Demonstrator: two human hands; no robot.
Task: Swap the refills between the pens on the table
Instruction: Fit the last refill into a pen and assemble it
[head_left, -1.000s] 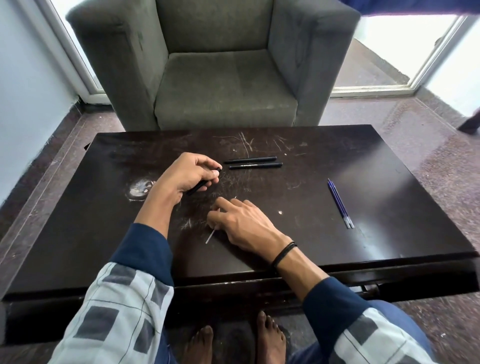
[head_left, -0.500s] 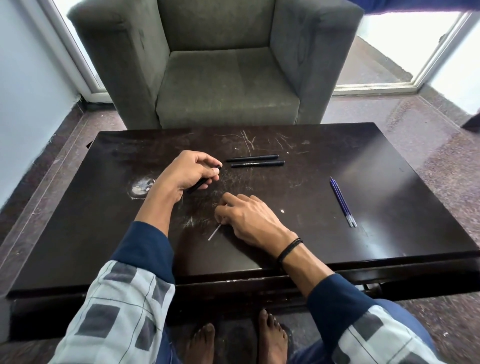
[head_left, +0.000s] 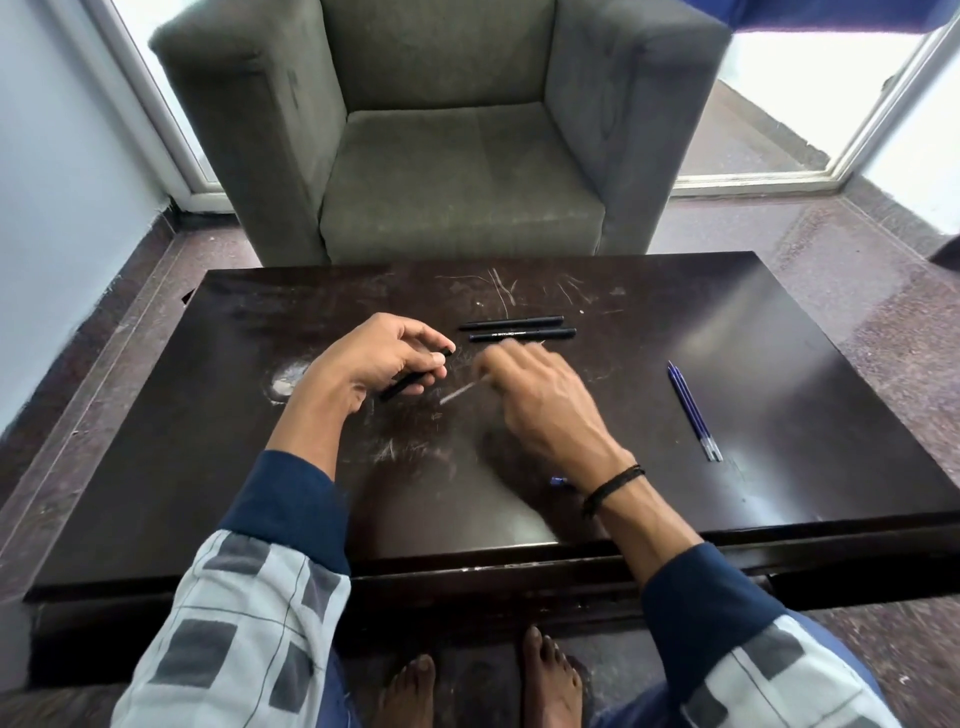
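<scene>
My left hand (head_left: 379, 358) is closed around a black pen barrel (head_left: 400, 388), its lower end sticking out below the palm. My right hand (head_left: 540, 405), blurred by motion, pinches a thin clear refill (head_left: 457, 392) above the dark table (head_left: 208, 415), just right of the left hand. Two black pens (head_left: 519, 330) lie side by side beyond both hands. Two blue refills (head_left: 693, 410) lie together at the right. A small blue piece (head_left: 557, 480) shows beside my right wrist.
A grey armchair (head_left: 457, 156) stands just behind the table's far edge. A pale worn patch (head_left: 288, 382) marks the tabletop left of my left hand. My bare feet (head_left: 483, 686) are under the near edge.
My right hand has lifted the clear refill off the table and carried it up and towards the left hand and the black pens. The left hand has stayed put with the barrel.
</scene>
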